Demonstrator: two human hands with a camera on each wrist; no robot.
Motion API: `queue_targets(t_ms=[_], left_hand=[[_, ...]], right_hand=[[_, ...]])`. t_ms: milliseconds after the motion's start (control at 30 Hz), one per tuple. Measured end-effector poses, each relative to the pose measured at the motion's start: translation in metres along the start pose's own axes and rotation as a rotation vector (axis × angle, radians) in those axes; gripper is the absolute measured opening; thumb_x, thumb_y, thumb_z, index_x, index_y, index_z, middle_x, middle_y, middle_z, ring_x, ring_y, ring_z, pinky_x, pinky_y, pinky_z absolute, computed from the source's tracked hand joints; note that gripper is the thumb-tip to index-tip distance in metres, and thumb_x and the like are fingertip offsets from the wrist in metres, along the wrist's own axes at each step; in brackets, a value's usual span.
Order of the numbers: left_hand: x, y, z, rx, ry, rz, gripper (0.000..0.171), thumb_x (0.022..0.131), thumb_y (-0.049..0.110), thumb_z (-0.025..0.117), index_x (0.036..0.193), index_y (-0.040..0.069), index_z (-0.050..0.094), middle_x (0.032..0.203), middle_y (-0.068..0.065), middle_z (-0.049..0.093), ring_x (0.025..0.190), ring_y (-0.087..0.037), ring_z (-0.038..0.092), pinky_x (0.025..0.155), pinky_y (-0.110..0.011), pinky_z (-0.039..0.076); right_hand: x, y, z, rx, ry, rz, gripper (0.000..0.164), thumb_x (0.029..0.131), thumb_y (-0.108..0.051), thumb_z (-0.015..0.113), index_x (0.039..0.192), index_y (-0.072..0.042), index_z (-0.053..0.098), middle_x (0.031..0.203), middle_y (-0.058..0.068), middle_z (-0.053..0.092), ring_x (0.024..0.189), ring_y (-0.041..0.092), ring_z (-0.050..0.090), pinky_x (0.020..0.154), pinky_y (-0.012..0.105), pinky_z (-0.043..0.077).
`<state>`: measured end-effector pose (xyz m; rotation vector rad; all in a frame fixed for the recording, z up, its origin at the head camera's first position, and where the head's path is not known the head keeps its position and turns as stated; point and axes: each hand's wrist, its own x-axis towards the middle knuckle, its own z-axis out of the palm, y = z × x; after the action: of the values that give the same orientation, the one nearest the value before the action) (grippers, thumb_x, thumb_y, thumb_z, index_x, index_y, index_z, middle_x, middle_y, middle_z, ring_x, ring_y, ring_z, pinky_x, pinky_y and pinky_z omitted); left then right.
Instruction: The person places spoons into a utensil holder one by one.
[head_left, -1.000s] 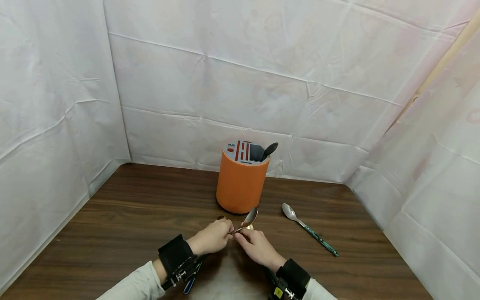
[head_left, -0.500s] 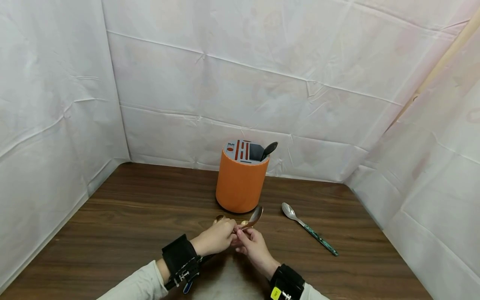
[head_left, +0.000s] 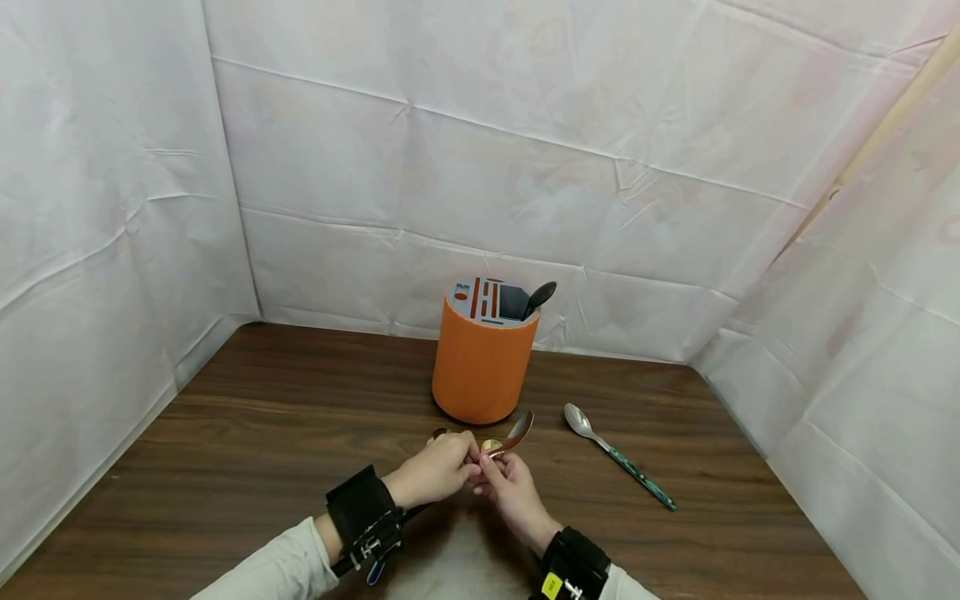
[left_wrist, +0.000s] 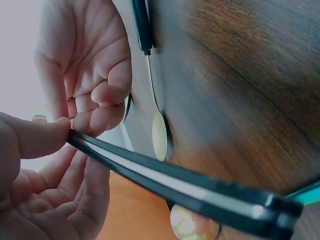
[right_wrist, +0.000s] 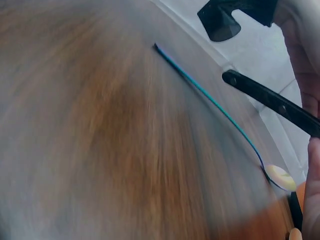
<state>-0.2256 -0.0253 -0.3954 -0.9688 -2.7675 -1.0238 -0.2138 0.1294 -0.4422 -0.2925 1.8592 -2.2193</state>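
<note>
Both hands meet in front of the orange holder and hold one spoon [head_left: 517, 429] between them. Its copper-toned bowl points up and right, above the right hand [head_left: 519, 498]. The left hand [head_left: 431, 469] has its thumb and fingers at the same spoon. In the left wrist view its black handle [left_wrist: 185, 185], with a bright metal strip along the edge, sticks out from the fingers toward the camera. Behind the hands, a gold spoon bowl [head_left: 491, 445] shows in part. Another bowl [head_left: 438, 433] peeks out beyond the left hand.
An orange cylindrical holder [head_left: 483, 367] with a slotted grey top stands behind the hands; a dark spoon [head_left: 540, 297] leans from it. A green-handled spoon [head_left: 618, 458] lies at right. A blue handle end [head_left: 376, 572] shows under the left wrist. White cloth surrounds the table.
The held spoon's bowl has shifted right and turned more onto its edge. The left hand has moved slightly right, and the right hand has rolled so that its palm faces more upward.
</note>
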Motion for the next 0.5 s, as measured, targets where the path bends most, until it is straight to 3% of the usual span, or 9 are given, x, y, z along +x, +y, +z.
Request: queue_targets(t_ms=[133,333,500], left_hand=[[0.002,-0.001,0.000,-0.028,-0.025,0.002,0.007,0.083,0.010,0.064,0.087,0.008,0.059,0.078,0.003,0.059,0.070,-0.007,0.051,0.063,-0.022,0.041],[0.001,-0.008,-0.007,-0.058,-0.078,-0.062,0.025,0.090,0.027,0.057,0.098,0.004,0.059,0.090,-0.002,0.061,0.079,-0.012,0.055,0.066,-0.027,0.045],[0.000,-0.030,-0.019,-0.003,-0.018,-0.116,0.037,0.094,0.037,0.047,0.104,0.003,0.059,0.094,-0.005,0.060,0.085,-0.016,0.057,0.073,-0.034,0.047]], right_hand=[[0.001,-0.001,-0.007,-0.014,-0.060,-0.024,0.018,0.097,-0.014,0.042,0.102,0.003,0.045,0.082,-0.008,0.061,0.075,0.003,0.060,0.067,0.018,0.048],[0.004,-0.009,-0.021,0.012,-0.035,-0.139,0.007,0.097,-0.009,0.040,0.099,-0.002,0.041,0.079,-0.006,0.063,0.074,0.005,0.061,0.067,0.019,0.050],[0.006,-0.023,-0.040,0.066,0.042,-0.300,0.006,0.097,-0.009,0.041,0.097,-0.003,0.043,0.077,-0.002,0.064,0.073,0.008,0.063,0.067,0.020,0.051]])
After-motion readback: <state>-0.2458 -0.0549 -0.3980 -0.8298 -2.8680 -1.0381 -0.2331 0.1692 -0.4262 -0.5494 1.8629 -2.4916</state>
